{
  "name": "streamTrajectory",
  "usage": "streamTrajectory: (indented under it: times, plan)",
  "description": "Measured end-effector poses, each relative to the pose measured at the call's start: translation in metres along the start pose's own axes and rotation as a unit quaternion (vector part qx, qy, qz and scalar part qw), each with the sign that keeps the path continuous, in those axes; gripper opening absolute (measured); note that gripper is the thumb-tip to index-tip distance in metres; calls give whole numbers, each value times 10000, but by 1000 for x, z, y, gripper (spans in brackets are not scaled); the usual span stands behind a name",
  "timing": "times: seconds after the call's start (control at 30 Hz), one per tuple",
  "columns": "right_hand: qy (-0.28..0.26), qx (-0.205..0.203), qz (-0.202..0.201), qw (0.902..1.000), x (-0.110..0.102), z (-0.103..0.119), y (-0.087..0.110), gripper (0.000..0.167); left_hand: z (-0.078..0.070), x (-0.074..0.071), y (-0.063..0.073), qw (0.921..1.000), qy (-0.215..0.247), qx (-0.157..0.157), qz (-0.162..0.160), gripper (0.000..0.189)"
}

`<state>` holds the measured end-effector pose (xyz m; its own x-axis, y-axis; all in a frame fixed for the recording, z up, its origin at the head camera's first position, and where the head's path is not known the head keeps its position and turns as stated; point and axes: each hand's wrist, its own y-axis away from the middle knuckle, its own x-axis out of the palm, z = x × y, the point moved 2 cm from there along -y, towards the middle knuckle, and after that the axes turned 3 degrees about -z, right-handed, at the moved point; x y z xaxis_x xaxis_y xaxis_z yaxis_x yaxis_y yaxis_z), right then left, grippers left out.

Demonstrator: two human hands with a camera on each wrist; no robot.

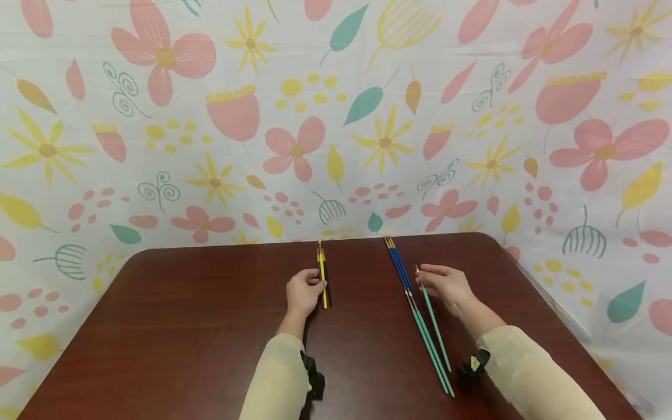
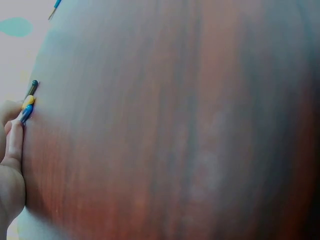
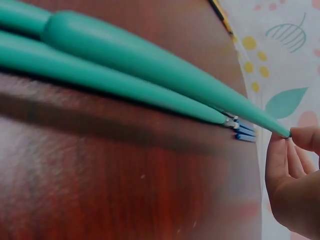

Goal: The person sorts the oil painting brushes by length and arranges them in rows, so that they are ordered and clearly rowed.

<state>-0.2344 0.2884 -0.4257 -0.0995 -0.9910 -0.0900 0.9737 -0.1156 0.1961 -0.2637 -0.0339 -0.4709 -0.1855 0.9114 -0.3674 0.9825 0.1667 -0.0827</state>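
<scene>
My right hand (image 1: 447, 288) pinches a green-handled paintbrush (image 1: 436, 329) close to its bristle end, the long handle slanting toward me. In the right wrist view this green handle (image 3: 150, 60) runs up to the fingertips. Beside it two more green paintbrushes (image 1: 427, 344) lie close together on the table. Blue paintbrushes (image 1: 398, 262) lie beyond them, bristles toward the wall. My left hand (image 1: 303, 293) holds a small group at the back middle, its thumb over a yellow paintbrush (image 1: 322, 294). Next to that are a black paintbrush (image 1: 328, 291) and a blue one (image 2: 26, 114), partly hidden by the fingers.
The dark red-brown table (image 1: 210, 326) has rounded back corners. A flower-patterned cloth (image 1: 325, 116) hangs right behind its back edge and along the right side. Each wrist wears a black camera; the left one (image 1: 314, 376) sits low over the table.
</scene>
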Motion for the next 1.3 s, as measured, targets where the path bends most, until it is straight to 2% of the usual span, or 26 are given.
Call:
streamTrajectory:
  times: [0.47,0.7,0.87,1.0,1.23,1.3]
  plan:
    - [388,13,51,9992,-2,-17,5,54,-2,0,1,10000,-66,-12,-4,32]
    - [696,-23,-25,9976,-1,-22,6,50,-2,-2,1,9999,-76,138,-63,31]
    - [1015,-52,-30,9948,2,-20,10,50,-3,-3,1,9998,-106,110,-94,31]
    - [1251,-163,-97,9920,4,-18,11,49,-3,-2,-1,9997,-105,207,-105,31]
    - [1716,-288,-72,9847,9,-19,16,44,2,2,1,9999,-58,106,-56,31]
    - [1831,-405,-170,9821,12,-19,17,43,2,2,1,9999,-26,118,-63,31]
